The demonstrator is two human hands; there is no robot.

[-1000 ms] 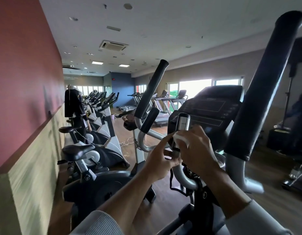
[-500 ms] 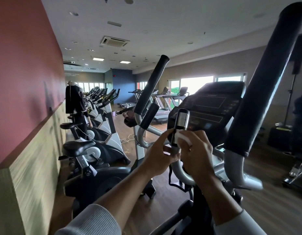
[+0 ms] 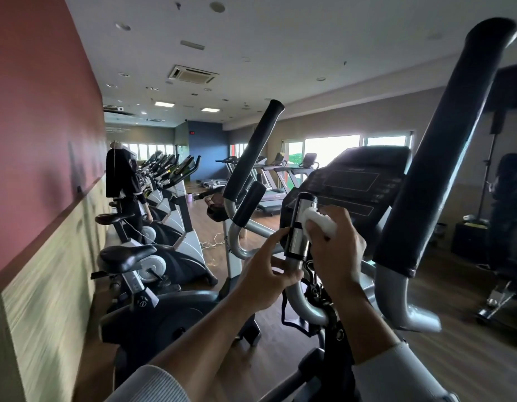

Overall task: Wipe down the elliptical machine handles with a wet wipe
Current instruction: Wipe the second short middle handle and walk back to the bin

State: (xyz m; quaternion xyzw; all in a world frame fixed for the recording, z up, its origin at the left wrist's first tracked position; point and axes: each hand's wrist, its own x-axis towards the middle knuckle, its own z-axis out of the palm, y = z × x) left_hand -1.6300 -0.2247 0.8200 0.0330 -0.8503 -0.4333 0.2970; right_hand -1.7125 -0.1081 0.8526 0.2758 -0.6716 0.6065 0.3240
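Two hands: both work at one short handle near the middle of an elliptical machine.
Handle: a chrome sensor handle [image 3: 300,227] stands tilted just near of the dark console [image 3: 364,181], on a curved silver tube.
Right hand: the right hand [image 3: 337,248] presses a bunched white wet wipe [image 3: 318,223] against the right side of the chrome handle; its grip is curled round the wipe.
Left hand: the left hand [image 3: 266,277] pinches the lower end of the same handle, forefinger stretched up along its left side, thumb across the tube below.
Long handles: a tall black padded handle [image 3: 443,146] rises at the right, close to the camera; a second black padded handle [image 3: 254,149] leans up at the left of the console.
Sleeves: pale ribbed cuffs cover both forearms at the near edge.
Left side: a row of exercise bikes [image 3: 153,250] runs along a red and wood wall [image 3: 42,140] towards the far end.
Far: treadmills [image 3: 269,181] stand before bright windows.
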